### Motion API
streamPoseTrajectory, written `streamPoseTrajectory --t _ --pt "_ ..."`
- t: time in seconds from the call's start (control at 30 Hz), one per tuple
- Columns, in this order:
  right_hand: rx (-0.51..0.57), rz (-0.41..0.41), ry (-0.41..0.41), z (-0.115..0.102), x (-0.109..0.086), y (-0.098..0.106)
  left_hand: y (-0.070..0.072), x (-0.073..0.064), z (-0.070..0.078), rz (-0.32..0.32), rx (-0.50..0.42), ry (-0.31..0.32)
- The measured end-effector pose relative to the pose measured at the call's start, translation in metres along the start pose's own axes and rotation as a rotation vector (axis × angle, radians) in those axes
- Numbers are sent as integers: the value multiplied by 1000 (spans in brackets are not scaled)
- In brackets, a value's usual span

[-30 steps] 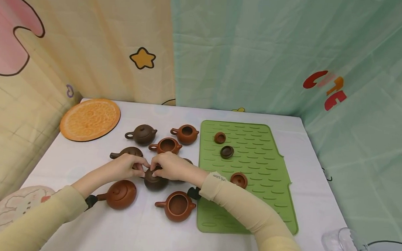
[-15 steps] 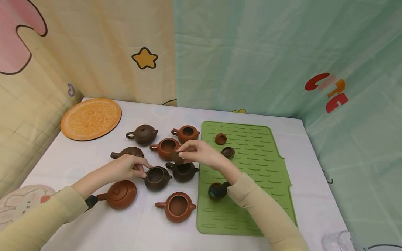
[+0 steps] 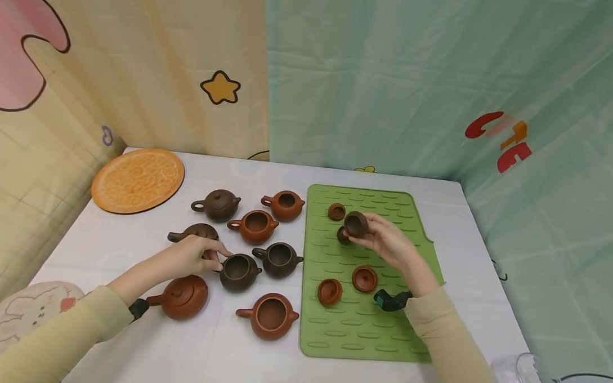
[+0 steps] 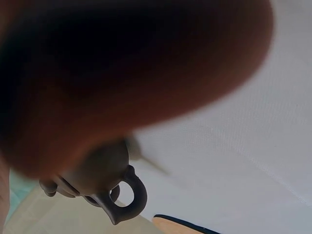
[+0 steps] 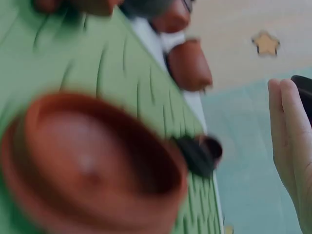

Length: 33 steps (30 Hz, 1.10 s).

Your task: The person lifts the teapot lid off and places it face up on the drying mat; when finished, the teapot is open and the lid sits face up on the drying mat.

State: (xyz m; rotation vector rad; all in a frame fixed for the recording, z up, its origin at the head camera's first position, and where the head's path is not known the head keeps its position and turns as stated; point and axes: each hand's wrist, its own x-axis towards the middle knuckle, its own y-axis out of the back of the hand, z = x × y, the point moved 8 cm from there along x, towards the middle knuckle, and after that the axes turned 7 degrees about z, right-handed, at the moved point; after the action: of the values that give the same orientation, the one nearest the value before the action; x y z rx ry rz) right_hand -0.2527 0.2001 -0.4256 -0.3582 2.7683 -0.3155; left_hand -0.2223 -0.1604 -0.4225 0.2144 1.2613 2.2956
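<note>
My left hand [image 3: 200, 252] pinches the handle side of a lidless dark brown teapot [image 3: 239, 273] on the table. Over the green mat [image 3: 316, 338], my right hand [image 3: 391, 245] holds a dark teapot lid [image 3: 355, 224] between fingers and thumb, its hollow underside showing. Partly behind it lies another dark lid [image 3: 342, 235]. Reddish lids [image 3: 329, 292] lie hollow side up on the mat. The right wrist view has a blurred reddish lid [image 5: 97, 161] up close and the held lid's edge at far right. Blurred skin hides much of the left wrist view.
Left of the mat stand lidless teapots, including a dark one [image 3: 279, 260] and a reddish one [image 3: 271, 317]. Lidded teapots, one dark [image 3: 218, 205] and one reddish [image 3: 183, 297], are farther left. An orange round mat [image 3: 137, 181] lies back left; a clear cup [image 3: 525, 374] is front right.
My right hand has lifted the lid off the dark teapot and carried it right, over the green mat, turning its hollow side into view. My left hand stays at the teapot.
</note>
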Motion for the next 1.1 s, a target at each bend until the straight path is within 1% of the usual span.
streamPoseTrajectory --t 0.07,0.13,0.37,0.53,0.67,0.8,0.9,1.0,1.1 --pt "26 19 6 0 -3 14 1 0 1 0 -1 1" --pt "28 46 10 1 -5 28 1 -1 1 -3 -2 1" --pt "-109 186 1 1 -6 64 2 -2 2 -6 -6 7" --pt "-115 297 0 -2 -2 87 1 -2 2 4 -6 10" --pt "-149 372 8 -2 2 103 -1 -2 1 1 -15 16" --pt "-206 429 5 1 7 113 -2 -3 0 0 -16 20" --pt "-282 466 -1 4 10 117 -2 -2 0 2 -16 20" --pt "-359 486 -8 7 14 119 -1 -2 0 4 -15 16" --pt "-435 482 -32 11 19 119 -1 -2 0 0 -16 15"
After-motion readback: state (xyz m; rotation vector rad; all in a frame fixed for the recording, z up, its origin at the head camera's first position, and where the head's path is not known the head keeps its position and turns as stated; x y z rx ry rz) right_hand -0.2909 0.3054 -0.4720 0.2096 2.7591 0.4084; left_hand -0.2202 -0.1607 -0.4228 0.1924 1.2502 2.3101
